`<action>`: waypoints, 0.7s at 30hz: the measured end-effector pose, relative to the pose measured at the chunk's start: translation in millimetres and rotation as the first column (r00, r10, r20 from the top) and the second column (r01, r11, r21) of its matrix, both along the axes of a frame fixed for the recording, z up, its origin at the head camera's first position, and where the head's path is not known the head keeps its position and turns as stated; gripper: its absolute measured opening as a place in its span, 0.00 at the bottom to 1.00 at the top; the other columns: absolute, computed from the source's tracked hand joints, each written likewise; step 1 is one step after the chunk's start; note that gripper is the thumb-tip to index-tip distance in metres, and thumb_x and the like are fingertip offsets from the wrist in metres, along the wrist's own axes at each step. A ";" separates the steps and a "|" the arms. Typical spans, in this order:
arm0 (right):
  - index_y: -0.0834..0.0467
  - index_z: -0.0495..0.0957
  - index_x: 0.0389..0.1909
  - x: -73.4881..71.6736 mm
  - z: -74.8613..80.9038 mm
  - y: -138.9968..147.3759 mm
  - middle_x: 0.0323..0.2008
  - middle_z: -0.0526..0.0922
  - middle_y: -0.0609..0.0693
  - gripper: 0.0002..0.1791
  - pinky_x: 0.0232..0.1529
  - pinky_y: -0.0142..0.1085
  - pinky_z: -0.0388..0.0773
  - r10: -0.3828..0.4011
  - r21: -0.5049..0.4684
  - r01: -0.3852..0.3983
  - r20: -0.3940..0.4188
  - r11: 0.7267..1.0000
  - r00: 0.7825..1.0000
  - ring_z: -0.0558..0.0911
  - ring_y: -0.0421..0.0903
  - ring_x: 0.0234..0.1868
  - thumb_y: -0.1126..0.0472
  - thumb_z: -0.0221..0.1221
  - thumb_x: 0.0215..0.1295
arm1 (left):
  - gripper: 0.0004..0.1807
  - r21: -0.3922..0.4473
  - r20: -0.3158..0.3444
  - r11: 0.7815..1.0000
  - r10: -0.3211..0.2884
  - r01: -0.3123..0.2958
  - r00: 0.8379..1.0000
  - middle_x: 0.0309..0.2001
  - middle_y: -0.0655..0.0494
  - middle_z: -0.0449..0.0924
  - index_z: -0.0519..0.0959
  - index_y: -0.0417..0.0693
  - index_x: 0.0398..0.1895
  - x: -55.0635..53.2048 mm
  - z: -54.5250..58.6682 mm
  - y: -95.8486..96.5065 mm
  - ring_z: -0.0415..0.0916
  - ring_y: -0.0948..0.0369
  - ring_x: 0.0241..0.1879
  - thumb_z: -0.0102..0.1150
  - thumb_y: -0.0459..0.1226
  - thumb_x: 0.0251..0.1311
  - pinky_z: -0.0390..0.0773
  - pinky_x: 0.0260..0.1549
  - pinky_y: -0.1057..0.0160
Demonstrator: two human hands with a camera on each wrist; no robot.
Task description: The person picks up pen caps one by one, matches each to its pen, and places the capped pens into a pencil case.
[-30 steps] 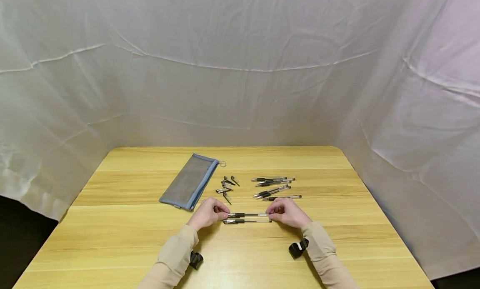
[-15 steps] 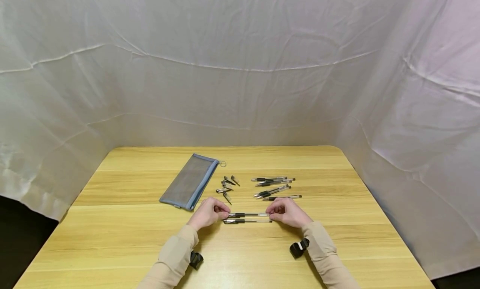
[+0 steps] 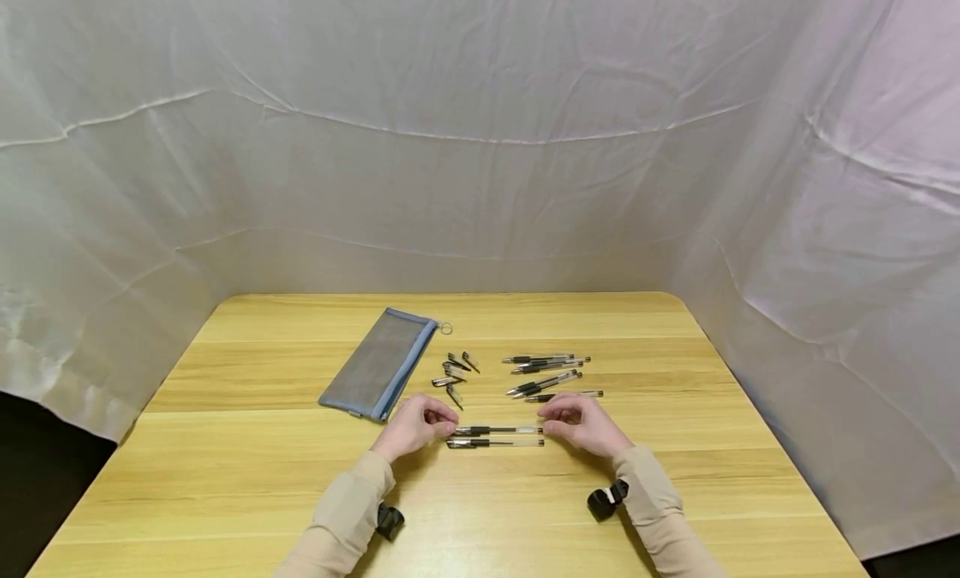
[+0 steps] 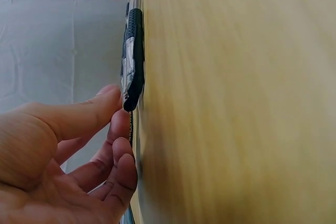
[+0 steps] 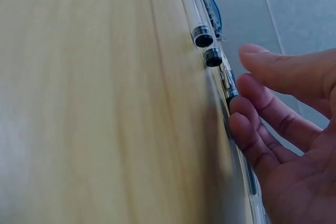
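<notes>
Two capped gel pens lie side by side in the middle of the table, the farther pen (image 3: 495, 431) and the nearer pen (image 3: 480, 444). My left hand (image 3: 412, 428) pinches the cap end of the farther one between thumb and fingers. In the left wrist view the nearer pen (image 4: 134, 51) partly covers that contact. Just off the clear tail ends is my right hand (image 3: 587, 426), its fingers loosely bent around nothing. The right wrist view shows both black end plugs (image 5: 212, 57) apart from the thumb.
A blue-edged mesh zip pouch (image 3: 375, 361) lies at the back left. Several loose pen caps (image 3: 454, 372) are scattered right of it. Several uncapped pens (image 3: 543, 384) lie behind the right hand. Grey cloth (image 3: 480, 186) hangs around the table.
My right hand has let go of the farther pen's tail end and moved slightly right. The left hand has stayed nearly in place at the cap end. Both pens lie as before.
</notes>
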State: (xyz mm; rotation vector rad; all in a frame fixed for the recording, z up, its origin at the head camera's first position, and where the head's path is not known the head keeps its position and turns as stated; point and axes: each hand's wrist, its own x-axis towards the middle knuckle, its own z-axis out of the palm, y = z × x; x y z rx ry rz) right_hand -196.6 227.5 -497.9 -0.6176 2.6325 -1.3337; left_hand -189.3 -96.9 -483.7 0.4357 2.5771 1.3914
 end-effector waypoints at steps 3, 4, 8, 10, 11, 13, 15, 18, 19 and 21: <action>0.61 0.85 0.46 -1.0 0.4 2.4 0.45 0.85 0.56 0.12 0.50 0.29 0.77 -0.041 -0.011 0.041 0.001 0.999 0.999 0.81 0.41 0.44 0.62 0.67 0.62 | 0.05 0.005 0.004 1.000 0.009 -0.009 1.000 0.32 0.50 0.87 0.87 0.38 0.38 0.1 1.0 0.0 0.74 0.64 0.29 0.67 0.29 0.59 0.73 0.28 0.71; 0.61 0.85 0.47 -1.9 -0.1 3.1 0.46 0.85 0.56 0.12 0.51 0.29 0.78 -0.061 -0.017 0.061 -0.001 0.998 0.998 0.82 0.42 0.45 0.63 0.67 0.62 | 0.05 0.006 0.006 1.000 0.014 -0.014 1.000 0.32 0.50 0.86 0.87 0.38 0.38 0.3 1.4 -0.1 0.74 0.64 0.29 0.67 0.29 0.59 0.73 0.29 0.71; 0.62 0.85 0.48 -7.0 -1.7 9.0 0.48 0.85 0.58 0.13 0.53 0.31 0.80 -0.153 -0.034 0.152 -0.038 0.988 0.987 0.83 0.48 0.47 0.65 0.67 0.61 | 0.06 -0.004 0.002 0.999 0.040 -0.040 0.999 0.31 0.52 0.86 0.87 0.39 0.39 0.2 2.0 -0.6 0.73 0.64 0.29 0.69 0.31 0.58 0.72 0.29 0.71; 0.61 0.85 0.48 -9.9 -1.4 12.7 0.48 0.85 0.58 0.14 0.54 0.35 0.80 -0.219 -0.031 0.218 -0.048 0.975 0.975 0.83 0.49 0.48 0.66 0.67 0.61 | 0.07 -0.007 -0.007 0.999 0.050 -0.050 0.999 0.31 0.52 0.86 0.87 0.39 0.39 -0.3 2.0 -1.1 0.73 0.64 0.29 0.69 0.31 0.58 0.73 0.29 0.71; 0.61 0.84 0.49 -11.4 -1.0 15.2 0.48 0.85 0.58 0.14 0.53 0.37 0.80 -0.246 -0.022 0.246 -0.055 0.969 0.968 0.83 0.50 0.48 0.66 0.67 0.62 | 0.07 -0.010 -0.017 0.999 0.053 -0.053 0.998 0.32 0.53 0.86 0.87 0.40 0.39 -0.8 1.5 -1.3 0.73 0.64 0.29 0.69 0.31 0.58 0.73 0.30 0.71; 0.63 0.84 0.50 -15.2 -0.4 21.1 0.48 0.84 0.60 0.15 0.53 0.43 0.81 -0.301 -0.012 0.301 -0.062 0.954 0.952 0.83 0.53 0.47 0.66 0.66 0.62 | 0.07 -0.009 -0.033 0.998 0.056 -0.056 0.998 0.32 0.52 0.87 0.88 0.39 0.39 -1.7 0.8 -1.9 0.74 0.65 0.29 0.70 0.31 0.58 0.74 0.30 0.71; 0.64 0.83 0.51 -18.8 0.5 27.6 0.49 0.83 0.62 0.15 0.53 0.49 0.80 -0.344 0.002 0.345 -0.061 0.939 0.937 0.83 0.57 0.48 0.66 0.66 0.63 | 0.07 -0.009 -0.038 0.998 0.059 -0.059 0.998 0.33 0.52 0.87 0.88 0.40 0.39 -2.4 0.0 -2.6 0.75 0.65 0.30 0.69 0.31 0.58 0.75 0.31 0.71; 0.65 0.83 0.51 -24.5 1.1 37.0 0.51 0.81 0.64 0.15 0.56 0.56 0.78 -0.374 0.035 0.377 -0.073 0.925 0.925 0.82 0.62 0.51 0.66 0.66 0.63 | 0.07 -0.003 -0.033 0.998 0.064 -0.064 0.997 0.34 0.51 0.88 0.87 0.39 0.40 -3.1 -1.4 -4.0 0.76 0.65 0.30 0.69 0.31 0.59 0.75 0.31 0.71; 0.65 0.83 0.50 -26.0 1.4 39.4 0.52 0.81 0.64 0.15 0.57 0.56 0.77 -0.375 0.044 0.379 -0.077 0.925 0.924 0.81 0.62 0.52 0.66 0.67 0.63 | 0.07 -0.001 -0.031 0.998 0.067 -0.067 0.997 0.34 0.51 0.88 0.87 0.40 0.40 -3.1 -1.6 -4.4 0.76 0.65 0.30 0.69 0.32 0.59 0.75 0.31 0.71; 0.64 0.84 0.49 -28.7 1.8 43.4 0.52 0.81 0.64 0.15 0.57 0.54 0.76 -0.370 0.063 0.376 -0.092 0.924 0.925 0.81 0.61 0.53 0.65 0.68 0.61 | 0.07 0.000 -0.027 0.997 0.075 -0.075 0.997 0.35 0.52 0.88 0.88 0.40 0.41 -3.3 -2.1 -5.0 0.76 0.65 0.30 0.69 0.32 0.59 0.75 0.31 0.70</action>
